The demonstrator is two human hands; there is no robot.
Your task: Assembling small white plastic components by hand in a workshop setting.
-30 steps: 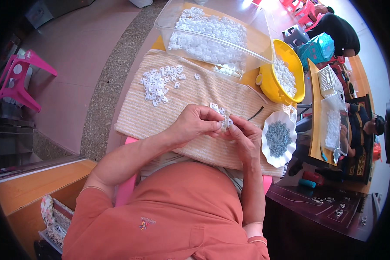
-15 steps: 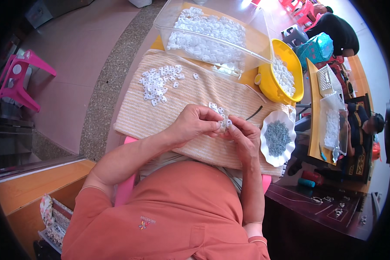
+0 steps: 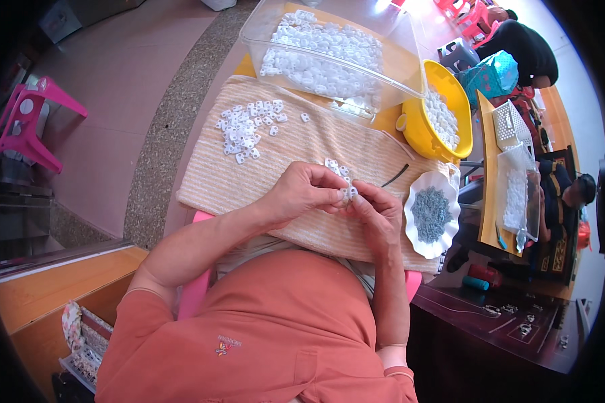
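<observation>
My left hand (image 3: 310, 190) and my right hand (image 3: 378, 209) meet over the striped towel, fingertips pinched together. Between them is a small white plastic piece with dark holes (image 3: 349, 193); the fingers partly cover it. Just beyond the fingertips lie several like pieces (image 3: 336, 165) on the cloth. A larger pile of white pieces (image 3: 240, 131) rests at the towel's far left. To the right of my right hand stands a white scalloped dish (image 3: 414, 236) filled with small grey parts (image 3: 431, 213). A thin black rod (image 3: 396, 175) lies between that dish and the loose pieces.
A clear plastic bin (image 3: 396, 84) of white pieces stands at the far side. Beside it is a yellow basin (image 3: 465, 101) with more white parts. The striped towel (image 3: 282, 151) covers the work surface. A pink stool (image 3: 30, 124) stands at left; another person (image 3: 565, 188) sits at right.
Both hands stay almost in place, with the fingertips shifting slightly around the white piece. Nothing else has visibly moved.
</observation>
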